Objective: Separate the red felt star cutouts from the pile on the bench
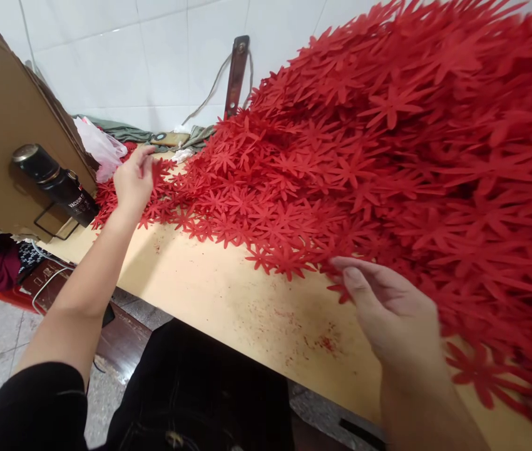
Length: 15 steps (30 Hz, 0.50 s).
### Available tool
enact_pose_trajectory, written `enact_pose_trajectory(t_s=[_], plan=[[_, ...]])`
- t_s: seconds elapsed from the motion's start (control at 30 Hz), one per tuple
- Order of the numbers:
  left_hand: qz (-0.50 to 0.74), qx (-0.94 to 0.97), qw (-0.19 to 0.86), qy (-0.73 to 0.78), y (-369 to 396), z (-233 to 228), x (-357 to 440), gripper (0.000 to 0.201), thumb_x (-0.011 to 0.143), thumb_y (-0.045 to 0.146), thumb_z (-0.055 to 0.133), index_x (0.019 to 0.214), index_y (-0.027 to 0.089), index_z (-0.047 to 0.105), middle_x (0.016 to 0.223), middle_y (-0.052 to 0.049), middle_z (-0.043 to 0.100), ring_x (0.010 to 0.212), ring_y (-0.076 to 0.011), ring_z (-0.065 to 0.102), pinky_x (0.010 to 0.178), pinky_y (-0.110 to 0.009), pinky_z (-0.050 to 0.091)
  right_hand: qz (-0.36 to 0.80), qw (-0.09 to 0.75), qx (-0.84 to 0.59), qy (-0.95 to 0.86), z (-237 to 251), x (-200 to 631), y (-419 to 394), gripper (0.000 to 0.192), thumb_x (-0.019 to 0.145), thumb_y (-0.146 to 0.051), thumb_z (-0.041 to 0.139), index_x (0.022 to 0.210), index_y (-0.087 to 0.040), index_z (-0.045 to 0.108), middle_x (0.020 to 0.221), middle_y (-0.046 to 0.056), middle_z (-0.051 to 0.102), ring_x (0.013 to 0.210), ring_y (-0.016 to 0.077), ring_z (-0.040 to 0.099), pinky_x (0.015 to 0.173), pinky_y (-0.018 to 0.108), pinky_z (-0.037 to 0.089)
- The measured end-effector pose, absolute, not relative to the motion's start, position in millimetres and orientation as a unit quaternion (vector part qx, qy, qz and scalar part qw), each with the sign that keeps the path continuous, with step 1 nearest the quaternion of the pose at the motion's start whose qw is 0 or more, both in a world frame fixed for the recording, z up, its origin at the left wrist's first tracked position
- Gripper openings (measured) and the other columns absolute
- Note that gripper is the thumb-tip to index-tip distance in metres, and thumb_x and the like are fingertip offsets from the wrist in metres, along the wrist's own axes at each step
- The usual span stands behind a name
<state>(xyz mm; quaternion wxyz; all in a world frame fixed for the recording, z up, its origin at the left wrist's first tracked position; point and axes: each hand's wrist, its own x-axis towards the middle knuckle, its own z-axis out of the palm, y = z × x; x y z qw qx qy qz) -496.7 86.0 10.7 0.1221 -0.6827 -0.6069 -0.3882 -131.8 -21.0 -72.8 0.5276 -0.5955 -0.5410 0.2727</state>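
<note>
A large heap of red flower-shaped cut-outs [294, 181], each with several narrow petals, covers the back and right of the pale tabletop [191, 269]. My left hand [134, 178] hovers over the heap's thin left end, fingers loosely curled and apart, with nothing visible in them. At the heap's front edge, my right hand [395, 310] has its thumb near the index finger and its palm hollow. Red petals [338, 291] show right by its fingertips, but I see none gripped. A single cut-out flower [482, 373] lies right of that wrist.
A black vacuum bottle [59, 185] leans against a cardboard box [7, 131] at left. Behind my left hand are a plastic bag [99, 147] and green cloth [125, 130]. A dark upright bar [236, 78] stands by the tiled wall. Red crumbs [327, 343] dot the table.
</note>
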Motion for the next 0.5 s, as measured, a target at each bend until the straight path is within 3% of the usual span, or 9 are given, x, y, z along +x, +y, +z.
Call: enact_pose_trajectory(t_s=[0.1, 0.17, 0.33, 0.5], plan=[[-0.453, -0.691, -0.092, -0.556, 42, 1, -429, 0.038, 0.096, 0.031, 0.033, 0.119, 0.018, 0.060, 0.091, -0.006, 0.075, 0.082, -0.0139, 0.070, 0.078, -0.028, 0.053, 0.556, 0.567, -0.465, -0.392, -64, -173, -20, 0.049, 0.069, -0.066, 0.062, 0.093, -0.024, 0.068, 0.100, 0.010, 0.072, 0.091, 0.0251, 0.070, 0.084, 0.045, 0.055], [-0.430, -0.736, -0.202, -0.482, 13, -14, -381, 0.033, 0.094, 0.033, 0.041, 0.114, 0.022, 0.065, 0.088, -0.003, 0.076, 0.076, -0.0126, 0.070, 0.080, -0.029, 0.053, 0.643, 0.538, -0.401, -0.370, -61, -198, -19, 0.063, 0.067, -0.079, 0.051, 0.093, -0.024, 0.066, 0.099, 0.010, 0.073, 0.090, 0.0263, 0.070, 0.079, 0.045, 0.057], [-0.469, -0.721, -0.247, -0.447, -21, -37, -318, 0.028, 0.092, 0.028, 0.046, 0.104, 0.024, 0.070, 0.105, -0.004, 0.075, 0.103, -0.0158, 0.067, 0.104, -0.037, 0.042, 0.627, 0.503, -0.406, -0.435, -67, -218, -27, 0.048, 0.076, -0.072, 0.049, 0.081, -0.025, 0.060, 0.067, 0.002, 0.067, 0.059, 0.0174, 0.063, 0.053, 0.032, 0.051], [-0.494, -0.524, -0.541, -0.435, -23, -36, -303, 0.037, 0.090, 0.035, 0.050, 0.123, 0.023, 0.061, 0.132, -0.005, 0.063, 0.117, -0.0183, 0.060, 0.098, -0.033, 0.049, 0.605, 0.552, -0.453, -0.353, -68, -204, -32, 0.062, 0.066, -0.084, 0.044, 0.066, -0.023, 0.053, 0.054, -0.001, 0.055, 0.044, 0.0118, 0.046, 0.042, 0.026, 0.037]])
